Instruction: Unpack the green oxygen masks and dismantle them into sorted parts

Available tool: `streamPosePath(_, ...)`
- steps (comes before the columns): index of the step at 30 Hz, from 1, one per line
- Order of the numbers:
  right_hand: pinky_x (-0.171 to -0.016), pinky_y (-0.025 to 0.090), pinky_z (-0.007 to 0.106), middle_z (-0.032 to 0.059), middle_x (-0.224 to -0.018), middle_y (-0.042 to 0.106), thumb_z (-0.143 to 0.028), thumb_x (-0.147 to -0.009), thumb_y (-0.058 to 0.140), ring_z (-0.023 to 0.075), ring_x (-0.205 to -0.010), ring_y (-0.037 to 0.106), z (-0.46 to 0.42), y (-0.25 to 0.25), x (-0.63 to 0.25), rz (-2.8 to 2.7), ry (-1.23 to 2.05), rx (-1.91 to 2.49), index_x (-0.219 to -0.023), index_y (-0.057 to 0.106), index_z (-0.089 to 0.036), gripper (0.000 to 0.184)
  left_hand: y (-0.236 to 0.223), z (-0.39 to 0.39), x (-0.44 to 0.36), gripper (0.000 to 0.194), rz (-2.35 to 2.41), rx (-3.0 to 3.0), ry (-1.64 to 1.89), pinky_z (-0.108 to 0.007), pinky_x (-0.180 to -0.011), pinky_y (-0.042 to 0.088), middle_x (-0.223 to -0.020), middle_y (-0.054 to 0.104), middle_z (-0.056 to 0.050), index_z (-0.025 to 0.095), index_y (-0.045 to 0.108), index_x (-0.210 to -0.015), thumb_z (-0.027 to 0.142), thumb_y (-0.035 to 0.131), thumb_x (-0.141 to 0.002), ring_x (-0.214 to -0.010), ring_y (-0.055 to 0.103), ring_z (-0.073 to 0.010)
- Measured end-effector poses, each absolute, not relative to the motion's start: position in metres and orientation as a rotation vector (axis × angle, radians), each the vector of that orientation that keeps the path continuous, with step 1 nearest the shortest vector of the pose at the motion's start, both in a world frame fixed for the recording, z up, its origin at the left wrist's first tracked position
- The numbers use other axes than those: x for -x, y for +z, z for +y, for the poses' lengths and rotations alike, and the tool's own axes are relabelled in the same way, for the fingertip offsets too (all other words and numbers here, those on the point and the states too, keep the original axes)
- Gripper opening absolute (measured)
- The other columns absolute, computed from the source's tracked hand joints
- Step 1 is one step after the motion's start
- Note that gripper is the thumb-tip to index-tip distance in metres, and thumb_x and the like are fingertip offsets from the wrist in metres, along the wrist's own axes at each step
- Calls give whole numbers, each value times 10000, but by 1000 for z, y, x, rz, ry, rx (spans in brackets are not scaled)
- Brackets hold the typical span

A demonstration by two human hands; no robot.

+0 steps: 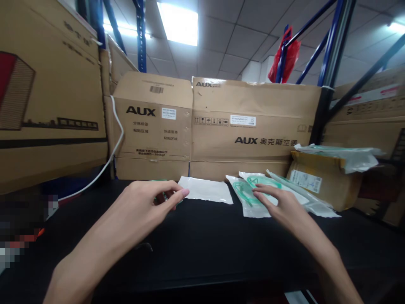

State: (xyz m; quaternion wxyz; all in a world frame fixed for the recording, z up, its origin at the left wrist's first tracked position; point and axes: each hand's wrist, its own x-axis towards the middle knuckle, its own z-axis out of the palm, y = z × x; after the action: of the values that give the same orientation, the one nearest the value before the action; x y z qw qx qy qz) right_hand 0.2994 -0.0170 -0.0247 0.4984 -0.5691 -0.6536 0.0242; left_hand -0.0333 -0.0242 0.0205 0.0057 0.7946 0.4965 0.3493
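Observation:
My left hand (155, 198) is over the black table, loosely curved, with a gap between thumb and fingers. Behind its fingers a packet with green edges (179, 203) shows in part; whether they touch it is hidden. Just right of the thumb a white flat packet (207, 190) lies on the table. My right hand (280, 200) hovers in front of clear-and-white pouches with coiled green tubing (248, 192), its fingers slightly bent and apart. Nothing shows in its grasp.
Large cardboard boxes (253, 99) stand along the back of the black table (202, 240). At right, a brown carton (335, 177) carries another pouch (363, 158), and a long pouch (303, 192) leans against it. A white cable (118, 131) hangs at left.

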Motion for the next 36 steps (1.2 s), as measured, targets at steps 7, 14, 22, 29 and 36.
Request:
streamPosePath(7, -952, 535, 427, 37, -1178, 779, -391, -1030, 494, 286, -1144, 695, -15, 13, -225, -2210, -167, 1206, -1148, 758, -290, 306, 25, -28, 52, 402, 1614, -2469, 1199, -272, -571, 387, -661, 688, 24, 259, 752, -800, 579, 555, -944, -584, 572, -171)
streamPosePath(14, -876, 571, 399, 143, -1273, 683, -221, -977, 608, 274, -1051, 707, 44, -6, -117, -2763, -233, 994, -1341, 623, -192, 366, 19, -25, 85, 275, 1642, -2462, 720, -284, -734, 446, -903, 759, 8, 321, 772, -977, 511, 575, -951, -826, 672, -219)
streamPosePath(22, -913, 563, 458, 106, -1260, 655, -238, -975, 639, 255, -1092, 661, 67, -28, -93, -2821, -210, 988, -1280, 612, -173, 313, -27, -10, 105, 177, 1515, -2382, 298, -283, -775, 472, -962, 734, -8, 284, 739, -991, 339, 655, -845, -895, 662, -215)
streamPosePath(29, -756, 549, 401, 127, -1019, 717, -290, -989, 516, 283, -912, 696, 16, -26, -137, -2650, 65, 1112, -1343, 544, -178, 373, -18, -13, 92, 197, 1409, -2376, 548, -253, -706, 452, -856, 710, -1, 229, 702, -906, 320, 532, -947, -785, 641, -179)
streamPosePath(36, -1039, 484, 365, 88, -1387, 585, -327, -995, 579, 251, -1233, 608, -16, -55, -179, -2473, 274, 1142, -1304, 609, -238, 322, 1, 3, 67, 248, 1339, -2312, 853, -259, -694, 470, -876, 721, 6, 249, 739, -1015, 437, 589, -955, -769, 646, -180)
